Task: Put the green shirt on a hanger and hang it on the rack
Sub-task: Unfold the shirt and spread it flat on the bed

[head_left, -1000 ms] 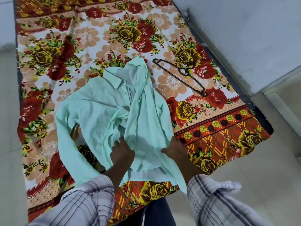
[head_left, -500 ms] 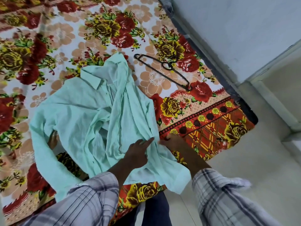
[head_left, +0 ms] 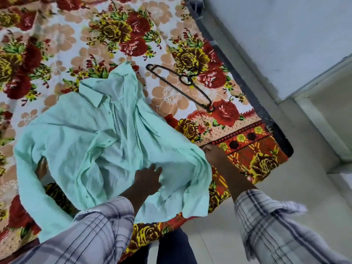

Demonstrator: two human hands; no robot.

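Head view: green shirt (head_left: pixel 106 141) is spread crumpled on floral bedspread (head_left: pixel 57 54), collar toward 12 o'clock. Black hanger (head_left: pixel 185 84) is laid flat on the bedspread at 2 o'clock from the shirt, apart from it. Left hand (head_left: pixel 147 180) is pressed on the shirt's 5 o'clock part, fingers loose, nothing grasped. Right hand (head_left: pixel 215 156) is set at the shirt's 3 o'clock edge; fingers partly covered by cloth, grip cannot be told. Plaid sleeves (head_left: pixel 99 231) are worn.
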